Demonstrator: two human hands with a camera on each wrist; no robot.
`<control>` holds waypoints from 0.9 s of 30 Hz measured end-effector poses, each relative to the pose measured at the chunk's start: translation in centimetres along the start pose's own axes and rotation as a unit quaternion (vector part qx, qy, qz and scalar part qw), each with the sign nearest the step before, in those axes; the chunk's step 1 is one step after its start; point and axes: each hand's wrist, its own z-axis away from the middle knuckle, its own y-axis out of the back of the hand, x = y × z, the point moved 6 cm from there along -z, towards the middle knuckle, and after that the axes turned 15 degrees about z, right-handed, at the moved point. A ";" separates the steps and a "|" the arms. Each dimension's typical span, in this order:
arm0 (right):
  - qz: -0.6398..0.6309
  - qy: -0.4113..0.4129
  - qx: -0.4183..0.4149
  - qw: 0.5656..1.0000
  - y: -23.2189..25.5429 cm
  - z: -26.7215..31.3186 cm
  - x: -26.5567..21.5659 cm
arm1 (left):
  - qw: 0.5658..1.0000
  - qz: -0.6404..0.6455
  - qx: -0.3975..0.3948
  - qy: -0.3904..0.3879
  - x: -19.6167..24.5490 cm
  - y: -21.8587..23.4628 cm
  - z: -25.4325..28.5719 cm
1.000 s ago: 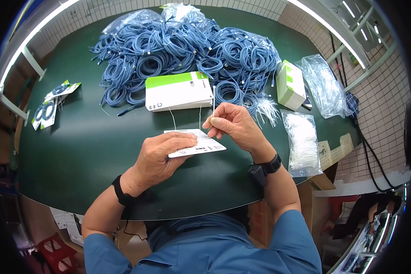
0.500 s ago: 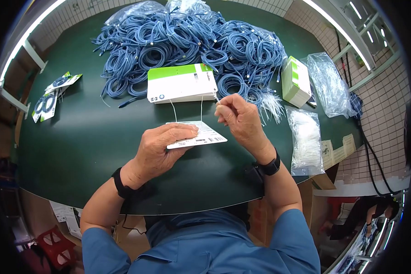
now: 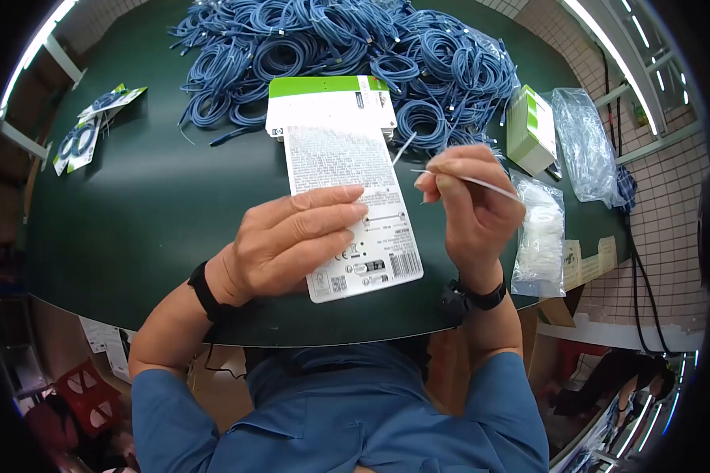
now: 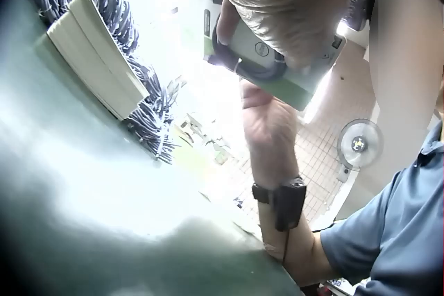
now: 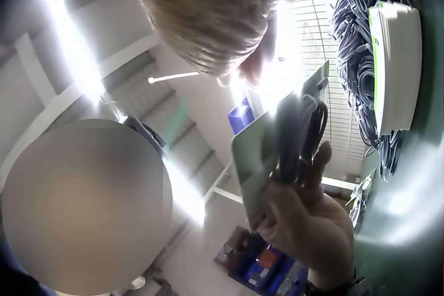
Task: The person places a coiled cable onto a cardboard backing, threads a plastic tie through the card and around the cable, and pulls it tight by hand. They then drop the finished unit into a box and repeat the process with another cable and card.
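My left hand (image 3: 304, 240) holds a printed white card (image 3: 343, 162), fingers flat across its text side. In the left wrist view a coiled dark cable (image 4: 260, 67) lies against the card's other face, under my left hand (image 4: 277, 4). To the right of the card, my right hand (image 3: 477, 201) pinches a thin white tie (image 3: 485, 186) between thumb and fingers. A second white strip (image 3: 405, 148) sticks out past the card's right edge. The right wrist view shows a tie (image 5: 173, 76) jutting out beside my right hand (image 5: 215, 18).
A stack of green-and-white cards (image 3: 323, 98) stands behind the held card, with a pile of blue cables (image 3: 292, 39) beyond. At right are a card box (image 3: 532, 130) and bags of ties (image 3: 540, 236). Cards with coiled cables (image 3: 79, 146) lie at left.
The held card has gone from nearly flat to showing its full printed side. My right hand has moved right and toward the body, and the tie in it now points sideways.
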 end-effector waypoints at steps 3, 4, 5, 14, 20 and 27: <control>0.026 0.049 0.052 0.997 0.2 0.5 -1.4 | 0.999 -0.039 0.011 -0.008 -1.1 0.6 0.2; 0.025 0.051 0.051 0.997 0.1 0.5 -1.4 | 0.999 -0.046 0.019 -0.003 -1.5 0.9 0.2; 0.019 0.080 0.030 0.996 -0.3 0.6 -1.5 | 0.998 -0.054 0.028 0.002 -1.8 1.1 0.2; 0.033 0.136 -0.051 0.989 -2.8 1.2 -2.9 | 0.997 -0.074 0.034 0.015 -2.1 1.5 0.1; 0.028 0.130 -0.067 0.989 -3.1 1.1 -2.7 | 0.996 -0.075 0.035 0.022 -2.3 1.5 0.2; 0.049 0.125 -0.060 0.989 -3.2 1.2 -2.4 | 0.996 -0.076 0.030 0.028 -2.3 1.3 0.3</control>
